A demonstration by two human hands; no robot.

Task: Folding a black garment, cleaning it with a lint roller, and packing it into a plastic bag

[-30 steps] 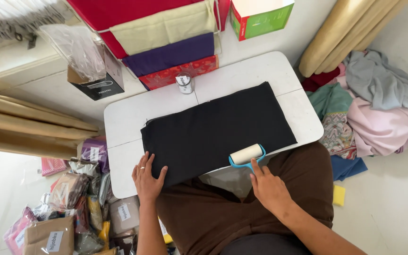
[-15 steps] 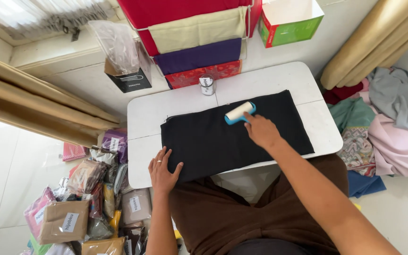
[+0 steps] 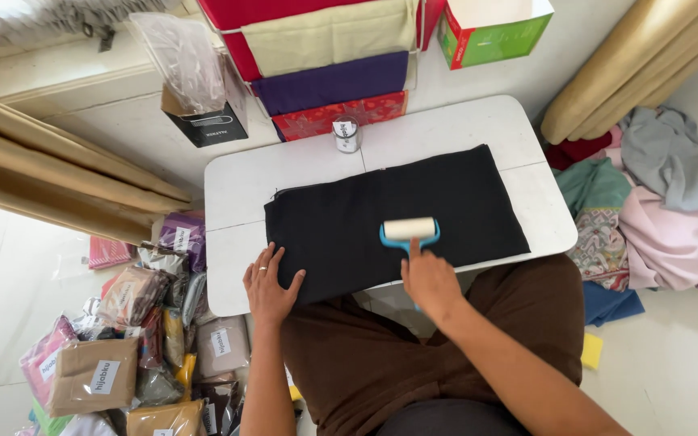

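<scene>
Your right hand (image 3: 430,282) grips one blue-framed roller (image 3: 409,230), its pale drum just beyond your fingertips on the one black cloth (image 3: 389,214), which your left hand (image 3: 268,287) pins with fingers spread flat.

White table (image 3: 236,190), black cloth (image 3: 349,218), small jar (image 3: 346,134)

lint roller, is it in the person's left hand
No, the right hand grips the lint roller on the black cloth; the left hand lies flat on the cloth's edge.

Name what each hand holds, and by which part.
Right hand grips the lint roller by its blue handle; left hand holds nothing, pressing flat on the black cloth.
</scene>
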